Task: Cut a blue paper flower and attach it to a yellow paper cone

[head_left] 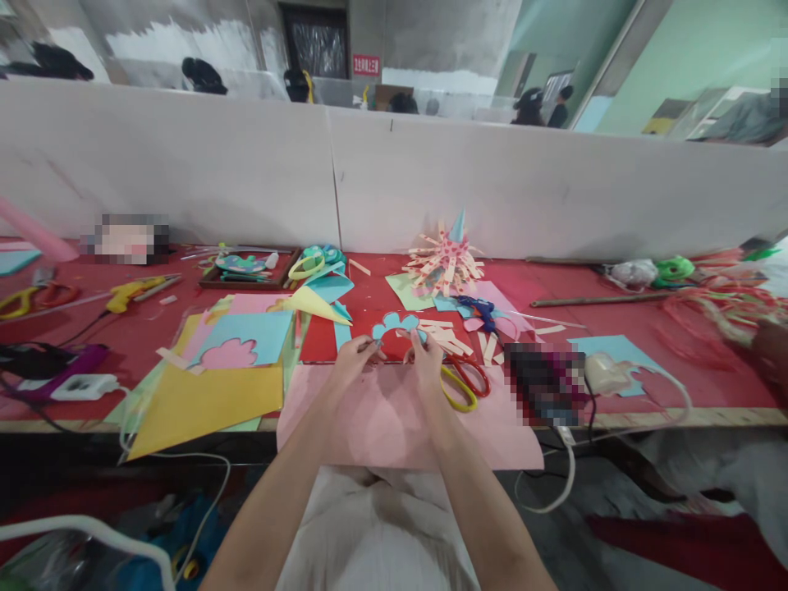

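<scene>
A light blue paper piece with a scalloped edge (399, 321) is held up between both hands at the middle of the table. My left hand (360, 358) pinches its left end, and my right hand (424, 353) pinches the right end. Just right of my right hand lie scissors with red and yellow handles (459, 394). A large pink sheet (369, 419) hangs over the table edge beneath my forearms. Behind the hands are loose pale paper strips (440, 332) and a blue glue gun (477, 310).
Coloured sheets (215, 394) are stacked on the left, near a yellow glue gun (135, 291). A spiky paper craft (446, 258) stands at the back before a white partition (246, 172). Cables and a white plug (607, 373) are on the right.
</scene>
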A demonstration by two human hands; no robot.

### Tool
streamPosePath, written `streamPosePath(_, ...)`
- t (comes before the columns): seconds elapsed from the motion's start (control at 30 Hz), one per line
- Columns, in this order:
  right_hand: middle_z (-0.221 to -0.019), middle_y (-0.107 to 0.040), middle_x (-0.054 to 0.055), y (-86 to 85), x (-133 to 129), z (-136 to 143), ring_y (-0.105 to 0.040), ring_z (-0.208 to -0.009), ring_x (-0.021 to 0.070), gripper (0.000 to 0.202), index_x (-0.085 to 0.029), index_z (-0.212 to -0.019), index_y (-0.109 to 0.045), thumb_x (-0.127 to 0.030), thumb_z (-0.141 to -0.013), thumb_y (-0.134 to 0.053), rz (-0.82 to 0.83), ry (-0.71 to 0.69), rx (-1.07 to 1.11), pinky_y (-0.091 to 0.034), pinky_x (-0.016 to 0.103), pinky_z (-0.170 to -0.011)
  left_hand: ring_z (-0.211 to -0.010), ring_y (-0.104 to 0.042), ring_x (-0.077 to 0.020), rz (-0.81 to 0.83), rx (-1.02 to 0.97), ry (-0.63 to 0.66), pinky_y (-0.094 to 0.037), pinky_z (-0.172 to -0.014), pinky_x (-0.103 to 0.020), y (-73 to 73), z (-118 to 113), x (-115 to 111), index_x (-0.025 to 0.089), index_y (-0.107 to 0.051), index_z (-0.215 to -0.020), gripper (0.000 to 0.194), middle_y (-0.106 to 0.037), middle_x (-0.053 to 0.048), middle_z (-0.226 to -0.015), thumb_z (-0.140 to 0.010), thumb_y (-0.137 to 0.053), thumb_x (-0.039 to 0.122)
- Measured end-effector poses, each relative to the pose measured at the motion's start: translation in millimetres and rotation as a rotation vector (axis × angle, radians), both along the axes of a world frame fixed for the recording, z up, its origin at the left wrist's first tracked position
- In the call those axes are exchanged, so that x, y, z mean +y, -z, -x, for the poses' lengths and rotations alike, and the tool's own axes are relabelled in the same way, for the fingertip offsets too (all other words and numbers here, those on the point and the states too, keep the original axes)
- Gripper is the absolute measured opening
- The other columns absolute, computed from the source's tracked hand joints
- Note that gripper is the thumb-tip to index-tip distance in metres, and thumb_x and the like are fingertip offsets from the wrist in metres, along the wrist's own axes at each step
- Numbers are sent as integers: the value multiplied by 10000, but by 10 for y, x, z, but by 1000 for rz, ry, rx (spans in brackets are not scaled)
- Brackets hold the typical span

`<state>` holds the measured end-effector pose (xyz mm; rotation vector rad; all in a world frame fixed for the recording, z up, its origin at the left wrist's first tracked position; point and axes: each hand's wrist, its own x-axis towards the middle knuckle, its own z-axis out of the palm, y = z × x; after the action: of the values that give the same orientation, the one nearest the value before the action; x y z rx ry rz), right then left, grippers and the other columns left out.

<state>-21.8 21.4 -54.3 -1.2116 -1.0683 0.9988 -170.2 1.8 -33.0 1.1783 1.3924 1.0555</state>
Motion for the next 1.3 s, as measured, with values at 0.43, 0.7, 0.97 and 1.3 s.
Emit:
streamPosePath(0.43, -707, -666, 50, 3, 30, 3, -482, -508, 133, 448, -121, -976, -619, -503, -762, -522, 2, -36, -25, -378, 257, -487, -647, -632, -164, -107, 96, -55, -430, -492, -220, 20, 24, 8, 198, -515, -697, 299, -666, 1, -684, -727, -513, 495)
streamPosePath(0.7, -972, -631, 70, -73, -15, 29, -479, -470, 77, 401, -161, -1002, -572, -466, -742, -559, -68, 11, 18, -398, 237, -448, -698, -653, -170, -274, 128, -259, -493, -629, -248, 96, 105, 62, 177, -614, -780, 270, -699, -22, -723, -790, -489, 416)
streamPosePath(0.97, -651, -589, 5, -52, -21, 88, -502, -507, 120, 380, -176, -805, -604, -547, -748, -548, -36, -184, -20, -401, 248, -470, -999, -635, -184, -388, 366, -40, -486, -892, -311, 137, 47, 17, 232, -621, -1131, 346, -688, -14, -1094, -846, -447, 322)
streamPosePath(1.3, -695, -586, 13, -72, -22, 60, -476, -500, 114, 290, -174, -756, -595, -459, -707, -574, -51, -137, 15, -398, 255, -483, -1091, -584, -187, -466, 412, 98, -417, -1004, -367, 123, 46, 16, 247, -661, -1074, 340, -662, -24, -1147, -854, -403, 258)
